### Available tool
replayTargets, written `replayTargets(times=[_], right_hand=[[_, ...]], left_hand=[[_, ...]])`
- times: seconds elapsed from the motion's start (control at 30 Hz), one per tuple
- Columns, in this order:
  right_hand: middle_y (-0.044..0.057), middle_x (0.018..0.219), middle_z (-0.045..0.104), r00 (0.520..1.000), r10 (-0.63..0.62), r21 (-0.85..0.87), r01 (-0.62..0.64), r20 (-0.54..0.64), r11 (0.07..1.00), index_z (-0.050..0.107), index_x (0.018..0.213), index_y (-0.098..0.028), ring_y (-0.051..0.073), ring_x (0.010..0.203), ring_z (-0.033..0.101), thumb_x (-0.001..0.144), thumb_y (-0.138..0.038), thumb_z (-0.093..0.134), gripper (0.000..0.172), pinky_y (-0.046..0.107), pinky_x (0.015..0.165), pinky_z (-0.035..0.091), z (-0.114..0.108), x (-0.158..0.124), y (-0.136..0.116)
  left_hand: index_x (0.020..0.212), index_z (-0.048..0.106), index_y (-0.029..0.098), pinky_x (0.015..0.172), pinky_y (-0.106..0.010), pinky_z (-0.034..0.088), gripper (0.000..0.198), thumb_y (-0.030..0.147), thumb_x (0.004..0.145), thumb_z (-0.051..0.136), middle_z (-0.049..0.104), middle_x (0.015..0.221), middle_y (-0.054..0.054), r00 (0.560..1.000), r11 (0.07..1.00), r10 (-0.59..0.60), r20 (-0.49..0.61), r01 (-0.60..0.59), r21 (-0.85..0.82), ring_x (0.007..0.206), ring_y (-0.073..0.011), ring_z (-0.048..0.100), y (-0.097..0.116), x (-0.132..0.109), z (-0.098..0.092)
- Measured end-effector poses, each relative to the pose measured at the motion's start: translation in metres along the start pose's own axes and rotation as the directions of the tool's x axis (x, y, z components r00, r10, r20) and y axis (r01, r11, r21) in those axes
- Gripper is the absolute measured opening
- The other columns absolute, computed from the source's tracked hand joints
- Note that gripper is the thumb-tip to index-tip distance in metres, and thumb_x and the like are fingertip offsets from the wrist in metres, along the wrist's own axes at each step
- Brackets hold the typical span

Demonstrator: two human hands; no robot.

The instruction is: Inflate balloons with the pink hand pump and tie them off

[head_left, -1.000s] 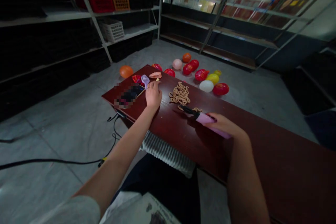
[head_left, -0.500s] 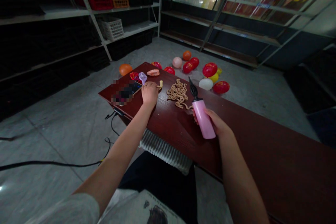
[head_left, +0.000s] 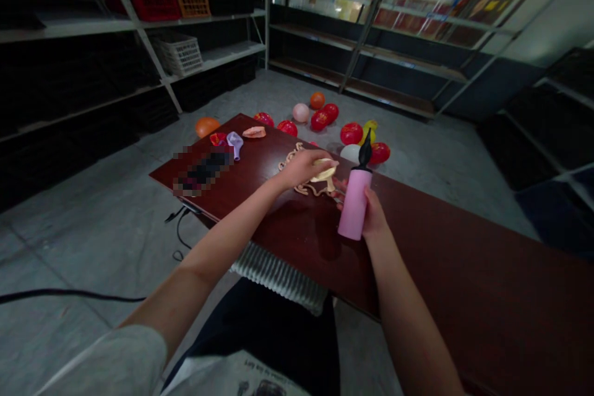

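My left hand (head_left: 304, 168) pinches a limp pale yellow balloon (head_left: 326, 173), held over the pile of tan cords (head_left: 304, 189). In my right hand (head_left: 374, 213) is a pink balloon pump (head_left: 355, 201), its black nozzle pointing up and away from me. The balloon's neck hangs near my right fingers, apart from the nozzle. Toward the table's left end lie flat uninflated balloons: a purple one (head_left: 234, 144), a red one (head_left: 217, 138) and a peach one (head_left: 254, 132).
The dark red table (head_left: 445, 241) runs off to the right. A pixelated dark object (head_left: 204, 172) lies at its left end. Inflated balloons, such as a red one (head_left: 351, 133) and an orange one (head_left: 206, 127), rest on the floor beyond. Shelves hold baskets (head_left: 179, 54).
My left hand has lifted the yellow balloon from the table's left part and carried it right, toward the pump. My right hand has turned the pump more upright. The view has shifted slightly.
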State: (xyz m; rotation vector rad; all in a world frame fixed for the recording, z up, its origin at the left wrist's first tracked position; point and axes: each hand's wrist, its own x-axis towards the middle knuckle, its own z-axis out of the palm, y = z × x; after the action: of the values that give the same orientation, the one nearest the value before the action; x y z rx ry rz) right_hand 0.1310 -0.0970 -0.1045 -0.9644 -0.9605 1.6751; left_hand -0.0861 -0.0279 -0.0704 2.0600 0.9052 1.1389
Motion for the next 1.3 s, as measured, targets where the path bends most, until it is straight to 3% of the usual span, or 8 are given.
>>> replayTargets(times=[0.07, 0.2, 0.47, 0.67, 0.83, 0.97, 1.1, 1.3], right_hand=[[0.008, 0.129, 0.069, 1.0, -0.015, 0.008, 0.016, -0.027, 1.0, 0.062, 0.104, -0.028, 0.023, 0.098, 0.068, 0.075, -0.064, 0.066, 0.047, 0.031, 0.064, 0.054, 0.0, -0.001, 0.0], [0.008, 0.112, 0.071, 0.999, -0.034, 0.052, 0.035, -0.006, 0.998, 0.064, 0.102, -0.026, 0.022, 0.088, 0.066, 0.072, -0.065, 0.068, 0.05, 0.028, 0.059, 0.048, -0.002, -0.001, 0.002], [0.01, 0.096, 0.069, 0.974, 0.049, 0.021, -0.055, 0.223, 0.998, 0.063, 0.128, -0.016, 0.016, 0.067, 0.053, 0.072, -0.077, 0.058, 0.083, 0.025, 0.049, 0.033, -0.01, -0.006, 0.011], [0.009, 0.09, 0.069, 0.969, 0.027, 0.073, -0.046, 0.244, 0.996, 0.062, 0.134, -0.015, 0.015, 0.065, 0.052, 0.079, -0.07, 0.059, 0.078, 0.024, 0.05, 0.037, -0.001, -0.009, 0.011], [0.013, 0.124, 0.067, 0.993, -0.047, 0.152, 0.031, 0.108, 0.988, 0.062, 0.136, -0.021, 0.017, 0.077, 0.057, 0.075, -0.068, 0.064, 0.077, 0.024, 0.051, 0.041, 0.002, -0.005, 0.003], [0.012, 0.133, 0.064, 0.994, -0.09, 0.135, 0.08, 0.067, 0.988, 0.063, 0.133, -0.025, 0.017, 0.079, 0.057, 0.074, -0.068, 0.062, 0.074, 0.024, 0.048, 0.037, 0.004, -0.007, -0.005], [0.01, 0.097, 0.069, 0.996, -0.086, 0.072, 0.083, 0.032, 0.994, 0.062, 0.134, -0.021, 0.017, 0.068, 0.052, 0.075, -0.076, 0.053, 0.081, 0.025, 0.047, 0.035, 0.002, -0.01, -0.006], [0.011, 0.099, 0.069, 0.995, -0.082, 0.0, 0.082, 0.06, 0.997, 0.062, 0.132, -0.02, 0.019, 0.072, 0.056, 0.071, -0.078, 0.054, 0.084, 0.026, 0.046, 0.034, -0.001, -0.012, -0.006]], left_hand=[[0.093, 0.073, 0.012, 0.077, -0.027, 0.045, 0.027, 0.038, 0.093, 0.064, 0.071, 0.089, -0.006, 0.996, 0.986, 0.017, 0.086, -0.002, -0.169, 0.084, -0.0194, 0.064, 0.0, 0.015, 0.012], [0.092, 0.069, 0.013, 0.074, -0.027, 0.046, 0.031, 0.043, 0.086, 0.069, 0.068, 0.088, -0.006, 0.994, 0.916, -0.095, 0.055, 0.109, -0.386, 0.08, -0.018, 0.061, -0.012, 0.026, 0.032], [0.085, 0.069, 0.016, 0.057, -0.025, 0.04, 0.043, 0.059, 0.084, 0.066, 0.062, 0.072, 0.0, 0.959, 0.921, -0.282, 0.031, 0.28, -0.271, 0.062, -0.0148, 0.053, -0.038, 0.01, 0.037], [0.098, 0.071, 0.018, 0.07, -0.029, 0.048, 0.022, 0.034, 0.085, 0.075, 0.069, 0.087, -0.005, 0.916, 0.962, -0.259, -0.306, 0.274, 0.007, 0.075, -0.0193, 0.061, -0.038, 0.009, 0.031], [0.095, 0.069, 0.017, 0.082, -0.031, 0.051, 0.014, 0.029, 0.097, 0.061, 0.07, 0.098, -0.009, 0.861, 0.973, -0.072, -0.503, 0.172, 0.156, 0.09, -0.0219, 0.065, -0.024, 0.003, 0.022], [0.073, 0.07, 0.018, 0.067, -0.03, 0.049, 0.053, 0.054, 0.103, 0.044, 0.067, 0.064, -0.004, 0.951, 0.962, -0.262, -0.165, 0.245, -0.118, 0.062, -0.0188, 0.065, -0.014, -0.002, 0.03], [0.075, 0.075, 0.015, 0.059, -0.029, 0.049, 0.076, 0.077, 0.096, 0.036, 0.074, 0.072, -0.011, 0.885, 0.82, -0.285, 0.367, 0.424, -0.385, 0.062, -0.0206, 0.068, -0.01, -0.009, 0.049], [0.103, 0.073, 0.014, 0.082, -0.033, 0.054, 0.067, 0.076, 0.093, 0.05, 0.075, 0.096, -0.013, 0.85, 0.513, -0.245, 0.465, 0.521, -0.682, 0.083, -0.0222, 0.071, -0.001, -0.013, 0.06]])
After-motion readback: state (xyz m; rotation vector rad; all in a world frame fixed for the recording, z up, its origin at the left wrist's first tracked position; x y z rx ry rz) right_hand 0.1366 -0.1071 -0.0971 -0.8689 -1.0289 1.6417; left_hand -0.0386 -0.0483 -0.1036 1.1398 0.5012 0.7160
